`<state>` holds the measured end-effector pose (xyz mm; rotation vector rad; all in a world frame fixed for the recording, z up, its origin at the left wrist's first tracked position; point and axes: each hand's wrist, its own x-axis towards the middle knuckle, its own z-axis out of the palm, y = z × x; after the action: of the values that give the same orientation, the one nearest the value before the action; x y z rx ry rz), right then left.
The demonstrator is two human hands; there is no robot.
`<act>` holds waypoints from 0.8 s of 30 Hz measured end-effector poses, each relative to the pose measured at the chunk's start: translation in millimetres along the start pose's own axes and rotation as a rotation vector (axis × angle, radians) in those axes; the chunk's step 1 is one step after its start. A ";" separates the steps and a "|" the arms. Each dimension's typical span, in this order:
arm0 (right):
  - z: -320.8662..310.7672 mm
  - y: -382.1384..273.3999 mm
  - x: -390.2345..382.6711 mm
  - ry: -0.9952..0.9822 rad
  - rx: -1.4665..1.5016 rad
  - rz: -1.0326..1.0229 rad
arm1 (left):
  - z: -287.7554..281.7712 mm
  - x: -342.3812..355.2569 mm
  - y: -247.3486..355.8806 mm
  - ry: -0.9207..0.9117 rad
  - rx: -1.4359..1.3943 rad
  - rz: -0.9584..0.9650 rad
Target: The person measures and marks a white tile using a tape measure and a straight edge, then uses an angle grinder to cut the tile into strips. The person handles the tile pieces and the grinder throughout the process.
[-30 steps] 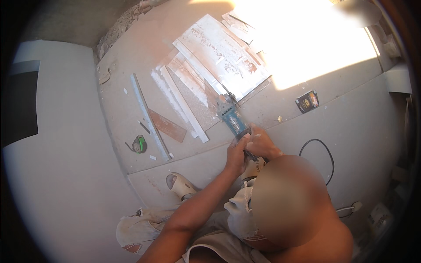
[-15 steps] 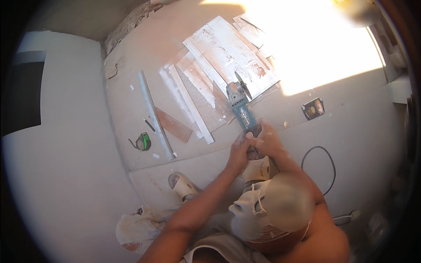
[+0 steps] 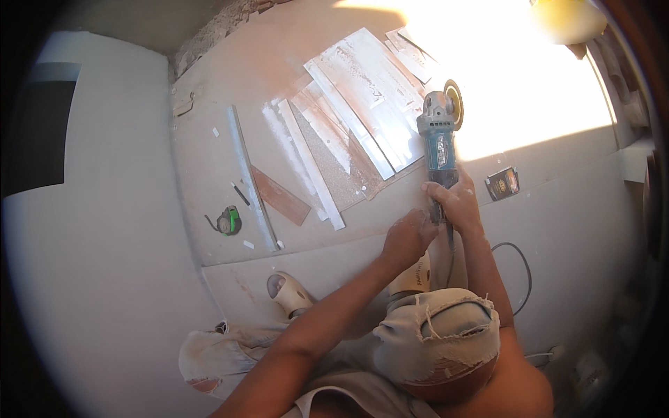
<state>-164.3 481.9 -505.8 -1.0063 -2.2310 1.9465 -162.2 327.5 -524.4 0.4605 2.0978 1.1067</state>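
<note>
My right hand (image 3: 458,203) is wrapped round the rear grip of a teal and grey angle grinder (image 3: 440,148), thumb across its top. My left hand (image 3: 410,237) curls its fingers against the tail end of the tool, by the cord. The grinder's head points away from me, and its round disc (image 3: 454,106) stands on edge at the right side. To the left of the grinder lies a large pale, dusty tile (image 3: 383,90), with a long cut strip (image 3: 348,120) along its left side.
A narrow pale strip (image 3: 310,164), a brown offcut (image 3: 282,198) and a long grey bar (image 3: 249,174) lie further left. Beside them are a green tape measure (image 3: 228,221) and a dark pencil (image 3: 240,193). A dark packet (image 3: 503,184) and looped cable (image 3: 527,268) lie right. Bright sunlight washes out the far right.
The grinder has moved right, away from over the tile, and its disc face now shows more. My left hand has slid back to the tool's tail end.
</note>
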 end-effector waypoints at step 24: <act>-140.0 73.6 136.7 0.717 -0.885 0.235 | -94.9 129.2 -73.9 0.512 0.223 -0.402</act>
<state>-182.0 670.9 -593.3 -1.7175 -2.5011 0.3472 -318.7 308.0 -603.7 -0.1707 2.6214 0.8102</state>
